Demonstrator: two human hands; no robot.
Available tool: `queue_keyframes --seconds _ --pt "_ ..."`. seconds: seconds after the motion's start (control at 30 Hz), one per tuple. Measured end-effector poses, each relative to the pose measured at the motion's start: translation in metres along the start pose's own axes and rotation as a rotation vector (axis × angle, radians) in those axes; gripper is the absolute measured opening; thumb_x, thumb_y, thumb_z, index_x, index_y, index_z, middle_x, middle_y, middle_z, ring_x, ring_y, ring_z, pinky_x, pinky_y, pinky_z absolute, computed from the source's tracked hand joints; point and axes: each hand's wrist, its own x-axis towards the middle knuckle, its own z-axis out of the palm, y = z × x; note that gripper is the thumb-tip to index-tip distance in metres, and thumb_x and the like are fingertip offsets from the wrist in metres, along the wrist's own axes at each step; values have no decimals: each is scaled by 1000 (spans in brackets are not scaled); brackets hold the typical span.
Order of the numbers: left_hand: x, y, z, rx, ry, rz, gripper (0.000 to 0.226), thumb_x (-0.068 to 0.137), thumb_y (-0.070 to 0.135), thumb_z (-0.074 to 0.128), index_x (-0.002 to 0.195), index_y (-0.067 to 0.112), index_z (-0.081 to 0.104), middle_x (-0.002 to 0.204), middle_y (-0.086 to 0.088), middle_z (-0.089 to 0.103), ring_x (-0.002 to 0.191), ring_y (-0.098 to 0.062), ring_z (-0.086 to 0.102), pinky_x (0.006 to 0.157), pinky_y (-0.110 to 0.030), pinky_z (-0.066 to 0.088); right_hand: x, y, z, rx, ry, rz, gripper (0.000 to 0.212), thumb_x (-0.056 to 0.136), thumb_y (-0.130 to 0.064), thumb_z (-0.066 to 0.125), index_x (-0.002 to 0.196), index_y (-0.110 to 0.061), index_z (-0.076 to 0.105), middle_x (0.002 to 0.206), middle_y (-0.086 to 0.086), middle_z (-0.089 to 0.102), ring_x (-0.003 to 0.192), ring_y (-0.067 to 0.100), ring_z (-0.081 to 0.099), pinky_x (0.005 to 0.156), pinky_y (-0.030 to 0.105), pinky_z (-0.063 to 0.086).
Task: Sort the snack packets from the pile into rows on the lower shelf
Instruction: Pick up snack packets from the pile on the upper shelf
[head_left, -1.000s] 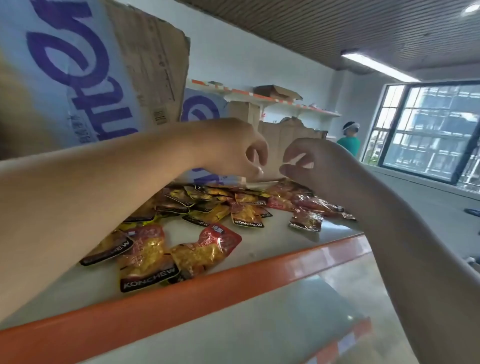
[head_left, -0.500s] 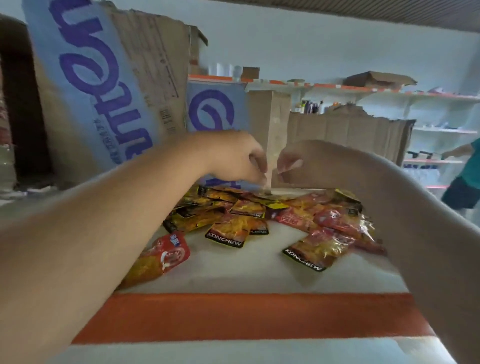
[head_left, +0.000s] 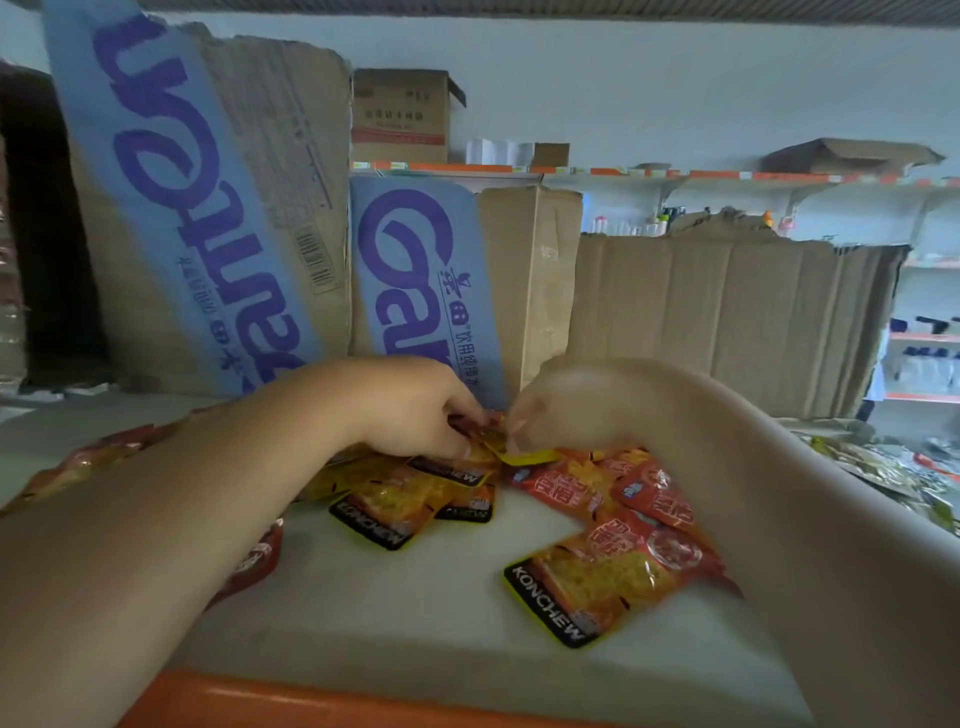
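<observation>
Head view: I see left hand (head_left: 415, 410) curled, fingertips pinching small dark-red glossy plastic packet (head_left: 480, 427). Facing it, right hand (head_left: 576, 405) curled too, tips at same packet; too blurred, I cannot tell if it grips. Just below and nearer than both hands, pile of red-and-yellow foil snack packets (head_left: 395, 504) on white shelf board (head_left: 363, 597). Behind knuckles, brown cardboard box with blue band (head_left: 415, 270).

Bare left hand (head_left: 415, 410), bare right hand (head_left: 566, 405) — forearms (head_left: 208, 499) bare too
</observation>
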Motion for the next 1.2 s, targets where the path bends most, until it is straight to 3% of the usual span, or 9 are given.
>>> queue_keyframes --seconds 0.17,0.23,0.37,0.53,0.67,0.73,0.83,0.97,1.2 --pt "-11 2 -8 -71 -26 46 25 92 39 71 115 50 72 97 19 68 80 6 61 58 -9 39 -16 7 -9 259 -75 -35 17 101 -29 60 95 -27 75 89 -13 74 76 0 65 75 26 55" --pt "-15 1 -10 -123 -49 76 16 94 35 71 105 44 77 90 29 69 79 14 60 60 -5 39 -18 7 -9 282 -85 -34 19 101 -27 59 89 -27 74 89 -9 77 79 0 66 76 29 57" --pt "-19 1 -11 -136 -54 94 7 93 45 72 93 39 76 94 27 70 89 8 63 83 -23 53 -14 5 -5 157 -7 -10 12 97 -36 64 96 -26 69 97 2 73 95 23 70 87 41 60" --pt "-21 6 -9 -85 -29 89 28 85 61 73 85 34 69 98 12 71 94 -8 65 89 -44 56 -12 -1 -3 -52 -13 142 47 86 -61 71 105 -19 63 118 1 58 102 23 59 83 35 51" --pt "-23 12 -9 -61 -52 84 39 77 73 73 74 35 64 108 9 74 101 -15 68 90 -49 56 -17 -6 -5 -54 -80 209 54 80 -56 79 116 -19 62 86 -6 54 76 15 55 66 29 45" --pt "-23 14 -6 -46 -40 76 46 73 75 75 74 31 63 104 7 74 96 -17 69 84 -45 58 -18 -5 -6 -85 -79 229 48 83 -47 80 119 -22 60 87 -8 51 85 17 56 74 30 48" --pt "-25 18 -4 -34 12 59 49 69 78 76 90 35 68 96 15 69 88 -5 64 73 -30 53 -16 -2 -6 -115 -74 310 47 87 -37 77 128 -19 62 112 -2 62 105 21 62 89 34 54" --pt "-25 28 1 43 32 8 71 66 91 64 124 50 59 110 19 63 101 -8 61 89 -34 55 -12 5 -1 -42 35 311 45 87 -42 77 124 -19 63 115 0 65 106 23 64 90 35 55" --pt "-24 41 6 6 -9 22 33 76 65 71 104 48 66 97 22 62 86 1 58 66 -25 46 -9 5 3 36 145 237 39 87 -49 74 114 -21 67 113 -1 66 101 21 65 86 34 55"
